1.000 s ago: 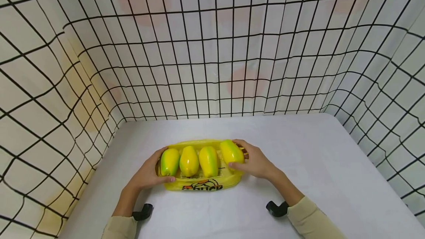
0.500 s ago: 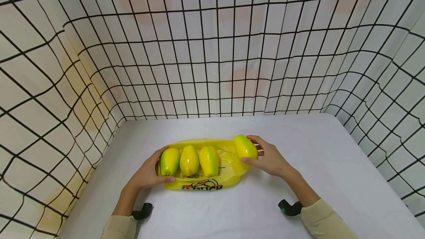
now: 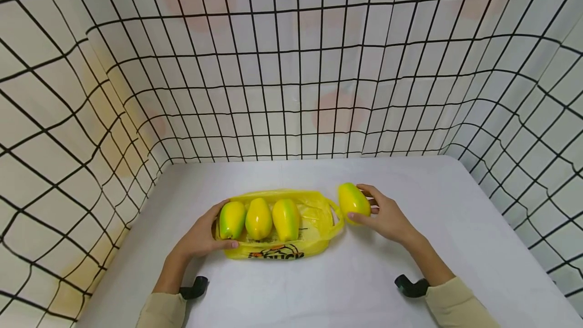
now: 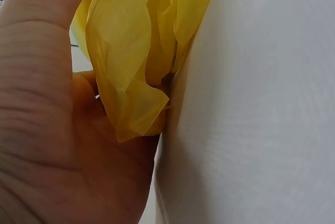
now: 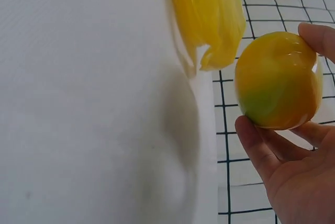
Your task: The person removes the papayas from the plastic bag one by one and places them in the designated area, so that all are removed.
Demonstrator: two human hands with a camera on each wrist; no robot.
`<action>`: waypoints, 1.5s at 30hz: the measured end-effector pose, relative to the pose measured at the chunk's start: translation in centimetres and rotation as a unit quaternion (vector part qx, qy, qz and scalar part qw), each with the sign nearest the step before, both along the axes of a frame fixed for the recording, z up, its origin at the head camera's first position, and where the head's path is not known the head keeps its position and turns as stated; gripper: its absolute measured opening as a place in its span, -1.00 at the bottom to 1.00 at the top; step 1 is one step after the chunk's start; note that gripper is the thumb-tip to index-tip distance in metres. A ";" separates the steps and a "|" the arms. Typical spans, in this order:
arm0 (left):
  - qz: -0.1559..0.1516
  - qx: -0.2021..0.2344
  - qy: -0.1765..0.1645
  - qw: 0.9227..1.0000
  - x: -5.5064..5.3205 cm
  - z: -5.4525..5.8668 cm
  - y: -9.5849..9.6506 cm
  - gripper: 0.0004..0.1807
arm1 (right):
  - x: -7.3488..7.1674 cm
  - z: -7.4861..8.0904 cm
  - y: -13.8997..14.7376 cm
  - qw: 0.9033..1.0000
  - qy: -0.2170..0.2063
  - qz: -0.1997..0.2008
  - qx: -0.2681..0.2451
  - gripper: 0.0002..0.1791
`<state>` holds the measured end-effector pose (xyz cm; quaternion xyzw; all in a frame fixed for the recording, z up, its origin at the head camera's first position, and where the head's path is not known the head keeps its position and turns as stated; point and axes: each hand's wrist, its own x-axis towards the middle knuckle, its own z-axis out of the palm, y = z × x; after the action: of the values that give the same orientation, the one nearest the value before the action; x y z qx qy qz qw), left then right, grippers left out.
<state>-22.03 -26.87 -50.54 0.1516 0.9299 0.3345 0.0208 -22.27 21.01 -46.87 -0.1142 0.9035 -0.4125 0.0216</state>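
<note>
A yellow plastic bag (image 3: 319, 244) with dark printing lies opened out on the table. Three glossy yellow-green mangoes, among them a middle mango (image 3: 258, 219), sit in a row in its left and middle part. My left hand (image 3: 199, 237) holds the bag's left end, thumb along the front edge; crumpled plastic (image 4: 123, 62) fills its grasp in the left wrist view. Just past the bag's right end, my right hand (image 3: 387, 216) grips another mango (image 3: 352, 200) between thumb and fingers. In the right wrist view this mango (image 5: 280, 80) is held off the white surface.
The white-covered table (image 3: 291, 292) is bordered at the back and sides by black grid netting (image 3: 300, 90) over pale cloth. A loop-shaped bag handle (image 3: 338, 219) sticks out on the right. A black wrist mount (image 3: 412, 286) is on each forearm.
My right hand has carried its mango rightward out of the bag, drawing the bag's right end outward on the way, and the handle now hangs loose. The left hand stays at the left end.
</note>
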 end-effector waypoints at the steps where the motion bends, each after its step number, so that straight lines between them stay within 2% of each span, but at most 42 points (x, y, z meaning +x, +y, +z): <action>1: -0.001 0.001 -0.001 1.000 0.0 0.0 0.0 0.28 | 0.0 -0.1 0.1 1.000 -0.002 -0.003 0.002 -0.10; 10: -0.011 0.017 -0.006 1.000 0.2 -0.4 -0.4 0.27 | 0.2 -1.4 0.9 0.999 -0.018 -0.018 0.020 -0.05; 16: -0.008 0.033 -0.022 0.999 0.0 -0.4 -0.4 0.24 | 0.2 -2.2 1.0 0.999 -0.017 -0.021 0.023 -0.06; 26: 0.000 0.039 -0.035 0.999 -0.1 -0.6 -0.4 0.22 | 0.6 -2.6 0.5 0.998 -0.024 -0.038 0.040 -0.04; 34: 0.001 0.050 -0.029 0.998 0.0 -0.9 -0.6 0.22 | 0.5 -2.8 0.5 0.998 -0.025 -0.036 0.038 -0.04; 45: 0.002 0.041 -0.026 0.999 0.1 -0.8 -0.5 0.22 | 0.4 -3.3 0.9 0.999 -0.036 -0.026 0.031 -0.02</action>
<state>-21.89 -27.39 -51.32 0.1417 0.9151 0.3757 0.0377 -21.91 21.95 -50.18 -0.0752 0.9170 -0.3887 0.0474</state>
